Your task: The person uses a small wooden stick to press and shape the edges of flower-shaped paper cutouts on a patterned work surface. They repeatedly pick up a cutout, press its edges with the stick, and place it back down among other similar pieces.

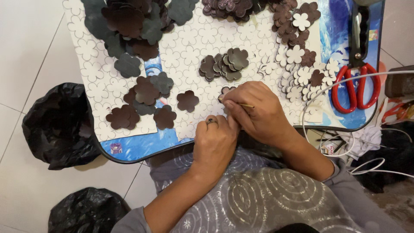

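Two hands are working close together at the near edge of a small blue table (142, 149): the right hand (258, 112) is pinching a thin pencil (246, 105) over a dark flower cutout (225, 90) on the white traced sheet (189, 54), while the ringed left hand (214, 144) is pressing flat just beside it. Red scissors (357, 88) are lying far right.

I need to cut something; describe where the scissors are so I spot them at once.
Look at the blue lap tray, along its right edge. The red-handled scissors lie there, right of the pale flower cut-outs; nothing else on the tray is red.
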